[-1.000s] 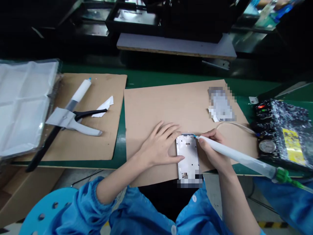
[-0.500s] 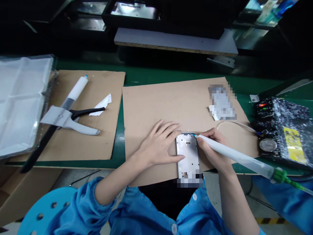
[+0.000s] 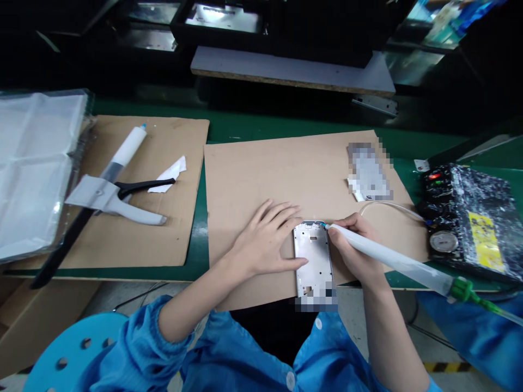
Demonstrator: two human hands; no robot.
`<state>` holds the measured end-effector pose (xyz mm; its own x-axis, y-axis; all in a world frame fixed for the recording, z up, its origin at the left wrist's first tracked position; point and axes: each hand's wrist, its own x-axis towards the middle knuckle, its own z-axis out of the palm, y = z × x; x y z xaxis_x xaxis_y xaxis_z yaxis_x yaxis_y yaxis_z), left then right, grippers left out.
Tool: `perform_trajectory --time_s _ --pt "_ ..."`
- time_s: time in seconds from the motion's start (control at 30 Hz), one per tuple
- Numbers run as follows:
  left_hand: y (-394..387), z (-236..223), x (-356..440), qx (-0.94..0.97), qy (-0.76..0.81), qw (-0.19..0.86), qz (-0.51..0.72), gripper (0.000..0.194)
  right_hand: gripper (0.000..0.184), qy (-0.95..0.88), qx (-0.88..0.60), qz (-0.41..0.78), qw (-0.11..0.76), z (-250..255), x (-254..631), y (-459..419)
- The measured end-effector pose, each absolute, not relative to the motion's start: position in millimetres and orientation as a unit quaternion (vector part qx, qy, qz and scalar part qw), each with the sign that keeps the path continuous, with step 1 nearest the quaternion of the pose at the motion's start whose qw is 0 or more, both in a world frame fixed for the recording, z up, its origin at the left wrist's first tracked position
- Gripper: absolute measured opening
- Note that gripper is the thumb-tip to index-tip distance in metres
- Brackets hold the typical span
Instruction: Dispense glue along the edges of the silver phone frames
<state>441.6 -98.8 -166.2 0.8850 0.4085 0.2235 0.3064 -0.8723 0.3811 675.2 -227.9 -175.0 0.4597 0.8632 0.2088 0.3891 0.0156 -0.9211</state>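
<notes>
A silvery phone frame (image 3: 312, 256) lies on a cardboard sheet, its lower end over the sheet's front edge and blurred by pixels. My left hand (image 3: 265, 245) is spread flat at its left side. The thumb rests on the frame's face, and the forefinger touches near its top left corner. In my right hand (image 3: 357, 247) is a white dispensing syringe (image 3: 392, 256), gripped near its front end like a pen. Its blue tip meets the frame's top right corner. A green fitting (image 3: 463, 289) and a thin hose close off the syringe's rear end.
At right stands a black-and-white speckled control box (image 3: 484, 218) with a gauge. Another phone part (image 3: 370, 171), pixelated, lies at the cardboard's far right. A caulking gun (image 3: 98, 193) and white tissue (image 3: 174, 174) lie on the left cardboard (image 3: 175, 239), beside plastic-wrapped white sheets (image 3: 36, 169).
The view has shifted very slightly. Both hands, the phone frame and the syringe tip keep nearly the same places.
</notes>
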Motion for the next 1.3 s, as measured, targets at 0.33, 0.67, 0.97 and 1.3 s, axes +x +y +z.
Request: perform_trajectory --time_s 0.33,0.67,0.97,1.3 --pt "-98.7 -165.9 441.5 0.956 0.186 0.170 0.151 0.086 0.021 -0.459 -0.676 0.224 0.532 -178.6 677.2 -228.9" --pt "-97.8 -165.4 441.1 0.954 0.187 0.184 0.146 0.085 0.020 -0.459 -0.682 0.207 0.530 -172.5 673.9 -227.0" --pt "-98.1 -165.4 441.2 0.955 0.187 0.175 0.149 0.085 0.019 -0.466 -0.673 0.205 0.537 -171.2 675.4 -227.2" --pt "-98.2 -165.9 441.4 0.954 0.186 0.177 0.154 0.086 0.020 -0.461 -0.673 0.206 0.540 -171.1 675.5 -227.4"
